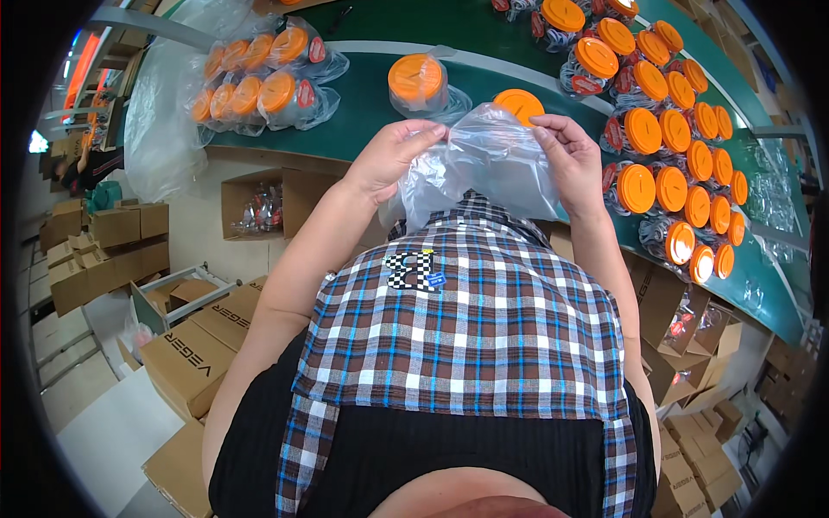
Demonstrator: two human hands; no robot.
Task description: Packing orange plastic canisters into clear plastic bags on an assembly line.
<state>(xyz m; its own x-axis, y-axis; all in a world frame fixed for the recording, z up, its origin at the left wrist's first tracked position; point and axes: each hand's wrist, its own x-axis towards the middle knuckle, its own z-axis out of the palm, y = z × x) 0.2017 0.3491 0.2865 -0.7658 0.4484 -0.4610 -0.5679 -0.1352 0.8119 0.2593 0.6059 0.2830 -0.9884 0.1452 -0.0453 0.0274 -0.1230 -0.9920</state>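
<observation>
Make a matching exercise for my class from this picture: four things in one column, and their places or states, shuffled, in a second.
Things:
1. clear bag
2. single bagged jar
3. rows of jars
4. cardboard boxes

Places or states:
A. on the floor, at the person's left
B. held up by the left hand and right hand
C. alone on the green table, beyond the hands
D. lined along the table's right side

Pairs: 1-B, 2-C, 3-D, 4-A
</observation>
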